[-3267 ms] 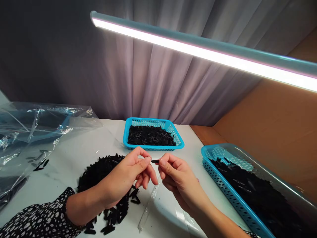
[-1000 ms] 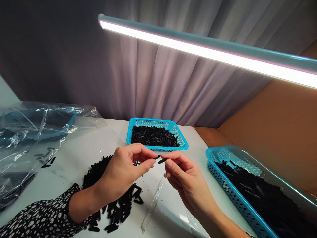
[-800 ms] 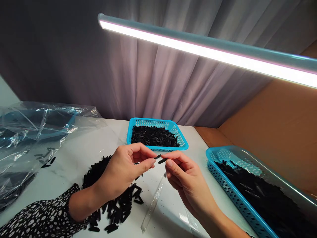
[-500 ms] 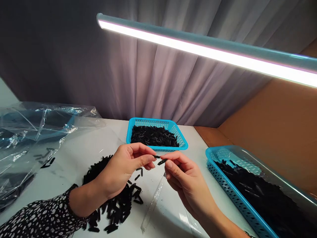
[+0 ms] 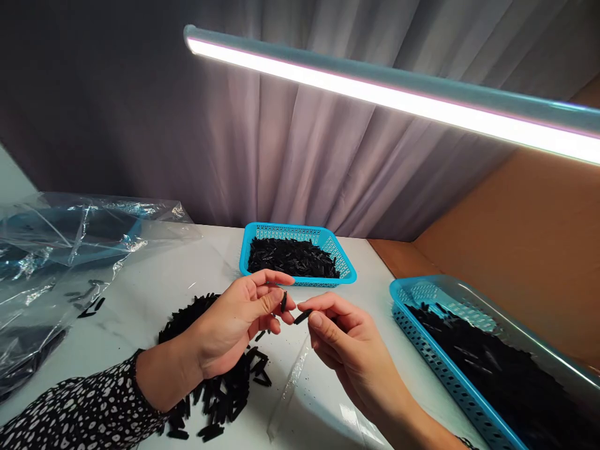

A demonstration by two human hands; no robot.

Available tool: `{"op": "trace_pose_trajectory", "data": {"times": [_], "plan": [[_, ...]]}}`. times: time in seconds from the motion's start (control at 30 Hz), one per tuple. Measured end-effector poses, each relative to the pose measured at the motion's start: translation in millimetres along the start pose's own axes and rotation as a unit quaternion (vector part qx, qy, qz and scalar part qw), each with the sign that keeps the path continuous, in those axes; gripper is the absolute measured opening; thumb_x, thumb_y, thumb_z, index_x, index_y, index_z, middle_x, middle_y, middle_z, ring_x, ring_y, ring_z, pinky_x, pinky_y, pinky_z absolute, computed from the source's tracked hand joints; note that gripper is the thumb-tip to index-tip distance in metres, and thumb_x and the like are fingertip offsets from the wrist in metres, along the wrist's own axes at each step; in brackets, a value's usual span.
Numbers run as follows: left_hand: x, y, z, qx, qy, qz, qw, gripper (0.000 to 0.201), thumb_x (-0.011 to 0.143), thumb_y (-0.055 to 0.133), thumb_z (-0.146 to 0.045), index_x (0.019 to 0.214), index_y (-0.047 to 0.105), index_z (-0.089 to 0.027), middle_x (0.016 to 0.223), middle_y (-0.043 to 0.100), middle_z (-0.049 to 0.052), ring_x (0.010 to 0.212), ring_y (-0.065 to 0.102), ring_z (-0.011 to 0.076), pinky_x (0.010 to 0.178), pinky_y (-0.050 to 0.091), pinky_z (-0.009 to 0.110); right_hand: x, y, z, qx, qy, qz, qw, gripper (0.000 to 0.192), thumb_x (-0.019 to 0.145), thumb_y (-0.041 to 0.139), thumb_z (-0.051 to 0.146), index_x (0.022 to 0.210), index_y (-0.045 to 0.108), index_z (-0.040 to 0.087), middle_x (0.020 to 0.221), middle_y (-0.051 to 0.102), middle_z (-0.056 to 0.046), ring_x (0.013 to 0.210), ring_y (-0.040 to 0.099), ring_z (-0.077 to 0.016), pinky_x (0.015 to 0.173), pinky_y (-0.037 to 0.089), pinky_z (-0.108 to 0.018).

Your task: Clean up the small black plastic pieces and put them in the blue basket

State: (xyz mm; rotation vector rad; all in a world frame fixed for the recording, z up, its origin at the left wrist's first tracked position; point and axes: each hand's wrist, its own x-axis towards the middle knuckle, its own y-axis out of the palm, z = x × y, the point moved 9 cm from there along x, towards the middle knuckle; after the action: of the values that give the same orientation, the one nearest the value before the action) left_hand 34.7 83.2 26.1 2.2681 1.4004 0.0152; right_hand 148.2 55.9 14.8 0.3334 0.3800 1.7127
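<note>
Backdrop: a grey-mauve curtain [image 5: 300, 156] of pleated fabric, folds running top to bottom. Before it, a white, smooth-topped counter [image 5: 216, 256]. To the right, a flat brown panel [image 5: 506, 212], cardboard-like in surface. Overhead, a long straight tube lamp [image 5: 375, 94], lit, crosses at a slant.

At the left lies a crumpled, glossy bag [image 5: 84, 244] of clear plastic. At the right edge, a blue plastic basket with perforated walls [image 5: 434, 355] holds a mass of black pieces; a transparent, shiny surface shows over it. Centre rear, a smaller rectangular blue basket with latticework sides [image 5: 347, 275] is heaped with similar pieces. Nearer, a loose heap of slim black sticks [image 5: 229, 394] spreads on the counter, partly behind the left forearm in its black-and-white patterned sleeve [image 5: 84, 406].

Both bare hands are raised above the counter, near each other. The left hand [image 5: 234, 322] pinches a slender black sliver [image 5: 284, 302], held nearly upright. The right hand [image 5: 342, 334] grips an elongated black stick [image 5: 302, 317] at a tilt between thumb and forefinger; whether its tip touches the left fingers cannot be told. Below lies a narrow, wrinkled strip of clear film [image 5: 293, 378].
</note>
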Motion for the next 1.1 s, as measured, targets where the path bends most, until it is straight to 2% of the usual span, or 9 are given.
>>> {"op": "trace_pose_trajectory", "data": {"times": [0.13,0.43,0.83,0.97,1.03,1.1], "plan": [[-0.5,1.2,-1.0,0.005,0.004,0.006,1.000,0.019,0.088,0.070,-0.026,0.104,0.063,-0.018,0.077,0.066,-0.003,0.065,0.054,0.0059,0.063,0.041,0.020,0.3,0.1,0.1,0.000,0.000,0.001,1.000,0.018,0.083,0.076,0.037,0.089,0.074,0.021,0.056,0.047,0.006,0.046,0.021,-0.0042,0.042,0.013,-0.022],[0.1,1.3,1.9,-0.008,0.001,0.010,1.000,0.012,0.089,0.068,-0.023,0.098,0.063,-0.016,0.079,0.066,-0.001,0.064,0.054,0.0055,0.064,0.043,0.019,-0.4,0.2,-1.8,0.002,0.006,0.004,1.000,0.019,0.083,0.076,0.039,0.089,0.074,0.021,0.056,0.043,0.007,0.046,0.020,-0.0034,0.042,0.013,-0.021],[1.3,0.2,3.4,0.003,-0.007,-0.002,1.000,0.017,0.084,0.072,-0.028,0.095,0.064,-0.017,0.077,0.066,-0.001,0.055,0.051,0.0037,0.053,0.039,0.016,2.2,0.7,-3.2,0.005,0.008,0.005,1.000,0.020,0.082,0.077,0.040,0.087,0.074,0.021,0.055,0.043,0.007,0.045,0.019,-0.0030,0.041,0.012,-0.020],[21.3,-17.3,-13.7,0.071,0.057,-0.050,0.995,0.014,0.082,0.071,-0.023,0.092,0.064,-0.016,0.077,0.068,0.001,0.058,0.055,0.0070,0.056,0.043,0.020,3.6,-2.2,-4.2,0.005,0.012,-0.014,1.000,0.024,0.078,0.079,0.042,0.087,0.074,0.020,0.054,0.043,0.007,0.045,0.020,-0.0031,0.042,0.013,-0.020],[35.4,-33.5,-26.9,0.113,0.103,-0.101,0.983,0.013,0.082,0.069,-0.021,0.093,0.065,-0.015,0.081,0.070,0.003,0.065,0.061,0.0103,0.068,0.049,0.025,4.3,-3.6,-4.5,0.004,0.014,-0.022,1.000,0.026,0.077,0.080,0.043,0.086,0.074,0.019,0.054,0.044,0.007,0.046,0.022,-0.0033,0.042,0.013,-0.020],[47.9,-44.4,-29.2,0.159,0.088,-0.127,0.975,0.024,0.080,0.070,-0.016,0.104,0.066,-0.015,0.101,0.071,0.009,0.083,0.068,0.0164,0.084,0.050,0.033,4.8,-5.0,-4.3,0.006,0.013,-0.027,1.000,0.027,0.076,0.081,0.043,0.086,0.075,0.019,0.054,0.043,0.007,0.046,0.023,-0.0035,0.042,0.013,-0.020]]}}
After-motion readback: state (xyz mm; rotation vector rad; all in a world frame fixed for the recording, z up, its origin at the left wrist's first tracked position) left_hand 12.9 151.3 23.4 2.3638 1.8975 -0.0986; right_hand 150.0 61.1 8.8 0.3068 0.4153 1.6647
